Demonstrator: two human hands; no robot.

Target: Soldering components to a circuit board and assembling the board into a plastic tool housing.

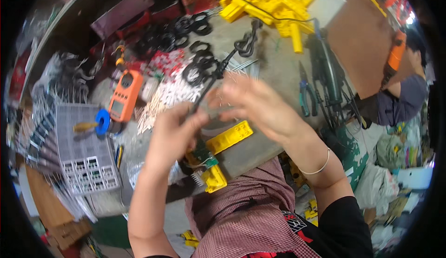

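Cord point(203, 95) in L hand point(173, 130), diag, up-R

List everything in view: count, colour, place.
Black looped cord: one, black, centre
Yellow plastic casings: many, yellow, bench's far side
Yellow rectangular plastic shells: at least two, yellow, near edge
Green circuit board: one, green, near edge
Orange multimeter: one, orange, left
Blue round spool: one, blue, left
Clear plastic compartment case: one, greyish, far left
Blue-handled metal pliers: one, blue, right
Black rings: heap, black, upper left
Small white pieces: pile, white, middle
Orange handheld tool: one, orange, far right
Left hand: one, bare, holding cord
Right hand: one, bare, centre
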